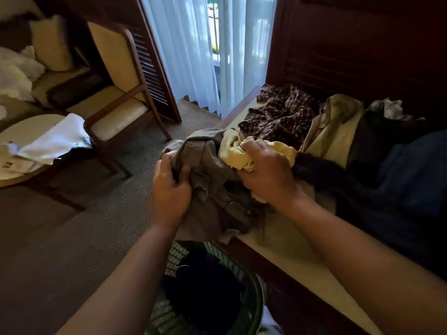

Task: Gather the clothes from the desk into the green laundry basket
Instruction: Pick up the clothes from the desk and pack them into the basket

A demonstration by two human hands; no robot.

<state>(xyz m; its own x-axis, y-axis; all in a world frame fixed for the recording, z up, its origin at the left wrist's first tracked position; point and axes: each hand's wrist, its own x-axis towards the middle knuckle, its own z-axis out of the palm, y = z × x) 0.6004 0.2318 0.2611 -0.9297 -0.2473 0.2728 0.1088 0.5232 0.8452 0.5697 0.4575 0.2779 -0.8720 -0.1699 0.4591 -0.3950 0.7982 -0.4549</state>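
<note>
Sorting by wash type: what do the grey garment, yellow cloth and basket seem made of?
Grey garment: thin matte fabric, perhaps cotton; it creases finely. Yellow cloth: soft matte fabric in rounded folds; fibre unclear. Green laundry basket: probably moulded plastic, given its lattice wall.

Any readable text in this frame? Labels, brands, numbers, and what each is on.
Nothing here is legible.
Paper on the round table: dark printed marks, too blurred to read.
Grey garment in the left hand and yellow garment in the right hand: no label or print visible.
Green laundry basket: no label visible.
</note>
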